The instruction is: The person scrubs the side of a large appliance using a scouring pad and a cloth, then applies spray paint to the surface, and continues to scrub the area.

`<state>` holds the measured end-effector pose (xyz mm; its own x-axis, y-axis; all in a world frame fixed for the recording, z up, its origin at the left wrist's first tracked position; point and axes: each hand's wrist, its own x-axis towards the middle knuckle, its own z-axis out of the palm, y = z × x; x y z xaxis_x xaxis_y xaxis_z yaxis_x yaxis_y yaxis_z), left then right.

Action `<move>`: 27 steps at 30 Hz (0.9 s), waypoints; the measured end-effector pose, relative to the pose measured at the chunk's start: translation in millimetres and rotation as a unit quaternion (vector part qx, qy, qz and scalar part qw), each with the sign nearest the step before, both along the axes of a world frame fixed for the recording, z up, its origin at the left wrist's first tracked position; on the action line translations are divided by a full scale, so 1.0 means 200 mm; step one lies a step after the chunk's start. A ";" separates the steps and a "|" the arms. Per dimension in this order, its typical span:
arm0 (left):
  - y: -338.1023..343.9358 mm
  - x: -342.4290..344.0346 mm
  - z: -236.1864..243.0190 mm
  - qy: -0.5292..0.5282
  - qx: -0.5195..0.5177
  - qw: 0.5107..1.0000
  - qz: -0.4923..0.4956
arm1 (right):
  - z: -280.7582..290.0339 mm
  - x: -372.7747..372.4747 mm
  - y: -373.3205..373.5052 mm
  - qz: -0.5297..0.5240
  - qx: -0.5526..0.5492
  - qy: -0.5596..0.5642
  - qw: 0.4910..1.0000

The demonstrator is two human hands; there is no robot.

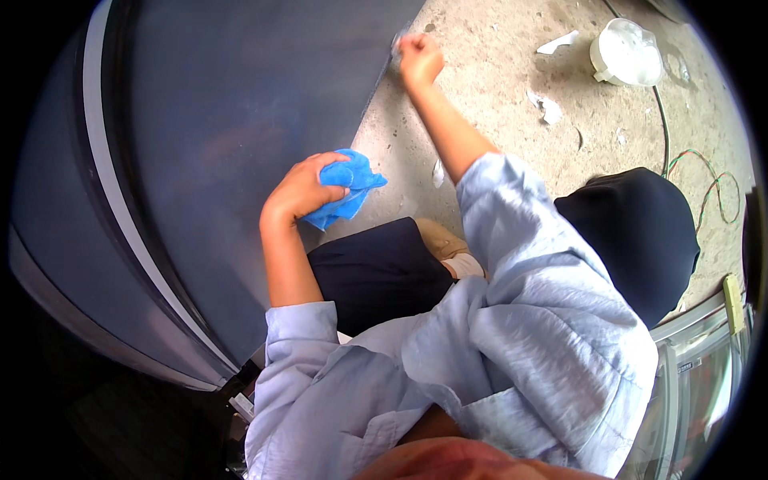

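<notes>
A bunched blue cloth (346, 188) is gripped in my left hand (308, 188), fingers curled over it. That hand rests by the right edge of a large dark grey panel (232, 104). Farther off, my right hand (422, 60) is at the panel's far right edge with its fingers closed. Something small and pale shows at its fingertips, but blur hides what it is.
A white plastic tub (628, 52) stands on the stained concrete floor (504, 88) at the far right. White scraps (548, 108) lie around it. A thin red-green wire (712, 188) loops near a black cable. Framed glass (696, 384) lies at lower right.
</notes>
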<state>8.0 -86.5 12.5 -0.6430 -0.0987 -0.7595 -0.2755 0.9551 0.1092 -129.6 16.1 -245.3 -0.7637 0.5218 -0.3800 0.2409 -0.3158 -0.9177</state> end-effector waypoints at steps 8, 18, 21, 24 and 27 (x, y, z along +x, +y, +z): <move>0.34 -0.13 0.09 0.200 -0.022 0.965 -0.168 | 0.11 0.10 0.01 0.120 -0.114 -0.060 0.984; 0.91 -1.08 -0.04 0.563 -0.116 0.652 -0.495 | 0.27 -0.17 0.67 -0.203 -0.298 0.119 0.925; 0.91 -1.34 -0.33 0.578 -0.116 0.549 -0.593 | 0.29 -0.25 0.76 -0.250 -0.343 0.167 0.890; 0.87 -1.37 -0.61 0.531 -0.127 0.574 -0.610 | 0.19 -0.30 0.85 -0.218 -0.348 0.164 0.897; 0.73 -1.26 -0.80 0.458 -0.086 0.636 -0.616 | 0.21 -0.29 0.87 -0.219 -0.390 0.168 0.879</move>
